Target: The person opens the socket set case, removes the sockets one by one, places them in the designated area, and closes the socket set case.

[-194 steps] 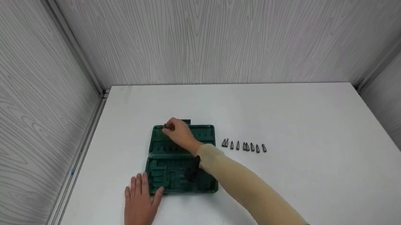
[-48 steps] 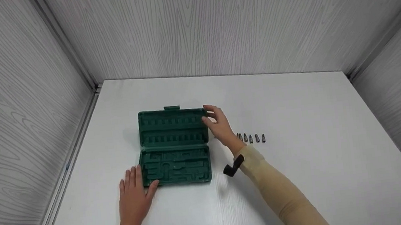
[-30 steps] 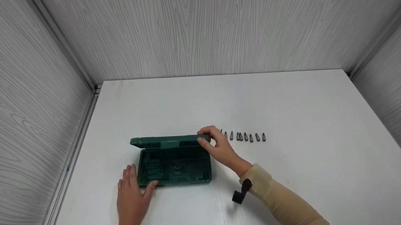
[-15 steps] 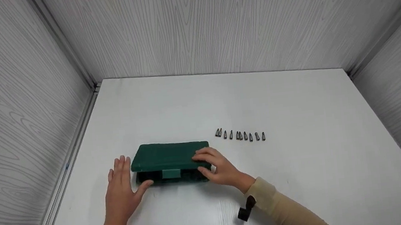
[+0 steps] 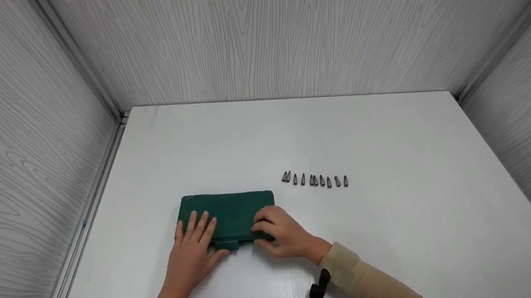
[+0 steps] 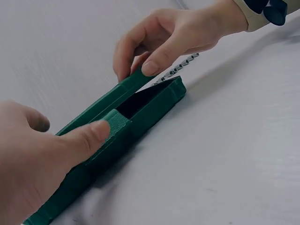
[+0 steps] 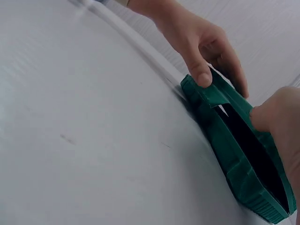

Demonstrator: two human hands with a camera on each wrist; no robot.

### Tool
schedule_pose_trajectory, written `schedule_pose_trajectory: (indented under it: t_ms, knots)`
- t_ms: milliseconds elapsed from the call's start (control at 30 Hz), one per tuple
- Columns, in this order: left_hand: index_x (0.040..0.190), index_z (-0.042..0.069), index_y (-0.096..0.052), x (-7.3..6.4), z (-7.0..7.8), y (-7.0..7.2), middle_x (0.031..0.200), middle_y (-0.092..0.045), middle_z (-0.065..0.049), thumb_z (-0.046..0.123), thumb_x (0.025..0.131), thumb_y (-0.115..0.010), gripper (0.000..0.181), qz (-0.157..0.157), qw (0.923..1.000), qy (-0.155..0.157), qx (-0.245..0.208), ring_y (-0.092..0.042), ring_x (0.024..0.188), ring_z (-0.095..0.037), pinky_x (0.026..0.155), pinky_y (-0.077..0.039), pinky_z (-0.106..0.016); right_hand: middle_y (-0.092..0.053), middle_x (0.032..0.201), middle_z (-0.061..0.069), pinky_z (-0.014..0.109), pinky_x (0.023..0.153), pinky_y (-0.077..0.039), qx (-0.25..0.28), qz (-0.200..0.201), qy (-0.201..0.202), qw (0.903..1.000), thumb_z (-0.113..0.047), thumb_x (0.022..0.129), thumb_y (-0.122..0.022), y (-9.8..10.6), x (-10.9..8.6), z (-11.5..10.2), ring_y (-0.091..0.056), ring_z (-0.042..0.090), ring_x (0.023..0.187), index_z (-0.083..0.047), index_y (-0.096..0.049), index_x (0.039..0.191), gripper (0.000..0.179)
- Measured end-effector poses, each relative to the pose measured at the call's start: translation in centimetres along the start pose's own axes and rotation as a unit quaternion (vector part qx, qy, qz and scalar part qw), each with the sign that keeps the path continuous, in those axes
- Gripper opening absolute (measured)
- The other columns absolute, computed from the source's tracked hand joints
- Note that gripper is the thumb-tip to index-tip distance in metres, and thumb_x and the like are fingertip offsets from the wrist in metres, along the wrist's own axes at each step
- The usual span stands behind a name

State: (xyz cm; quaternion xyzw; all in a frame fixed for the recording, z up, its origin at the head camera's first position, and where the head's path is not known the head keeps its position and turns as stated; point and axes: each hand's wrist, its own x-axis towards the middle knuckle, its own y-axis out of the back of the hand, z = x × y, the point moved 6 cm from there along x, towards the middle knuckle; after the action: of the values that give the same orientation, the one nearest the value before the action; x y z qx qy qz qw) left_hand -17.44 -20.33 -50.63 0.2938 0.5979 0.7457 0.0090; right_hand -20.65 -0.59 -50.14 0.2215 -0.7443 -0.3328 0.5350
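A green plastic tool case (image 5: 237, 208) lies on the white table, its lid lowered over the base. Both wrist views show a dark gap along the front, so the lid is slightly ajar. My left hand (image 5: 190, 255) rests on the lid's left part with fingers straight and spread. Its thumb (image 6: 96, 133) touches the front latch (image 6: 118, 125). At the front right corner, my right hand (image 5: 282, 233) pinches the lid edge between curled fingers and thumb. The inside of the case is mostly hidden.
Several small pointed metal bits (image 5: 322, 180) stand in a loose row to the right of and behind the case. Wood-grain panels (image 5: 253, 36) rise at the back and both sides of the table. A dark wrist camera (image 5: 318, 289) hangs under the right sleeve.
The case stood wide open; my right hand has swung its lid forward and down. My left hand has moved from the case's left side onto the lid. The bits have stayed in their row.
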Motion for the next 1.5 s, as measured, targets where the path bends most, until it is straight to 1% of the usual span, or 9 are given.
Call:
schedule_pose_trajectory:
  t_ms: [133,233,367,500,567,700,1033,1333,1500]
  knots:
    - [0.134,0.006,-0.050,-0.2,0.1,-0.6,0.141,-0.042,-0.013,0.046,0.075,-0.073,0.076,-0.011,0.9999,-0.004,-0.002,-0.032,0.133,-0.034,0.106,-0.020,-0.054,-0.056,0.102,0.006,0.037,0.092,-0.040,-0.055,-0.013,-0.012,0.9983,-0.025,0.081,-0.071,-1.1,0.8,-0.5,-0.052,0.021,0.098,-0.010,-0.062,0.095,0.022]
    - [0.133,0.005,-0.052,-0.4,0.0,-0.7,0.140,-0.044,-0.013,0.041,0.074,-0.075,0.073,-0.004,0.9999,-0.008,-0.006,-0.035,0.131,-0.033,0.105,-0.023,-0.054,-0.056,0.113,0.007,0.041,0.099,-0.037,-0.099,-0.045,-0.028,0.9937,-0.031,0.085,-0.067,-2.1,1.4,-0.9,-0.051,0.024,0.111,-0.011,-0.062,0.107,0.031]
    - [0.132,0.005,-0.052,-0.4,0.0,-0.8,0.139,-0.045,-0.013,0.037,0.075,-0.076,0.070,0.002,0.9999,-0.013,-0.009,-0.036,0.131,-0.033,0.105,-0.025,-0.053,-0.049,0.133,0.010,0.045,0.105,-0.029,-0.144,-0.103,-0.054,0.9827,-0.039,0.088,-0.060,-3.5,1.9,-1.1,-0.039,0.026,0.129,-0.012,-0.054,0.129,0.049]
    - [0.131,0.005,-0.053,-0.5,0.0,-1.1,0.139,-0.046,-0.013,0.036,0.076,-0.075,0.067,-0.001,0.9999,-0.013,-0.011,-0.037,0.130,-0.032,0.104,-0.027,-0.052,-0.039,0.143,0.011,0.046,0.108,-0.024,-0.168,-0.146,-0.072,0.9723,-0.043,0.090,-0.056,-4.5,1.8,-1.0,-0.030,0.026,0.135,-0.010,-0.046,0.138,0.059]
    - [0.130,0.006,-0.054,-0.5,0.1,-1.1,0.138,-0.047,-0.013,0.034,0.076,-0.075,0.065,0.005,0.9998,-0.016,-0.012,-0.039,0.129,-0.032,0.103,-0.028,-0.052,-0.038,0.144,0.011,0.046,0.108,-0.024,-0.179,-0.154,-0.077,0.9687,-0.043,0.090,-0.056,-4.7,1.8,-1.1,-0.029,0.026,0.135,-0.010,-0.045,0.139,0.060]
    - [0.127,0.005,-0.057,-0.5,0.1,-1.1,0.134,-0.050,-0.014,0.031,0.074,-0.078,0.063,0.033,0.9990,-0.029,0.001,-0.044,0.125,-0.032,0.100,-0.032,-0.053,-0.039,0.144,0.011,0.044,0.108,-0.025,-0.206,-0.153,-0.074,0.9637,-0.040,0.090,-0.058,-4.9,1.7,-1.5,-0.031,0.026,0.134,-0.008,-0.046,0.138,0.058]
    - [0.124,0.004,-0.060,-0.7,0.3,-1.3,0.128,-0.055,-0.016,0.029,0.071,-0.080,0.062,0.086,0.9947,-0.052,0.025,-0.050,0.119,-0.033,0.096,-0.037,-0.055,-0.049,0.135,0.012,0.037,0.103,-0.034,-0.269,-0.107,-0.008,0.9571,-0.035,0.087,-0.065,-5.1,1.6,-2.0,-0.042,0.027,0.127,-0.004,-0.053,0.131,0.055]
    - [0.123,0.003,-0.061,-1.5,-0.3,-1.1,0.124,-0.057,-0.016,0.028,0.069,-0.079,0.062,0.115,0.9905,-0.063,0.039,-0.054,0.115,-0.032,0.094,-0.039,-0.055,-0.049,0.135,0.011,0.036,0.104,-0.033,-0.265,-0.115,-0.009,0.9573,-0.028,0.088,-0.064,-5.9,2.0,-2.4,-0.041,0.027,0.128,-0.006,-0.054,0.131,0.049]
    - [0.122,0.002,-0.061,-2.1,-0.2,-1.0,0.124,-0.058,-0.016,0.027,0.069,-0.079,0.061,0.123,0.9892,-0.069,0.039,-0.054,0.114,-0.033,0.092,-0.040,-0.055,-0.051,0.133,0.010,0.036,0.103,-0.034,-0.266,-0.099,-0.002,0.9589,-0.026,0.088,-0.064,-6.3,1.9,-2.9,-0.043,0.026,0.127,-0.007,-0.055,0.130,0.047]
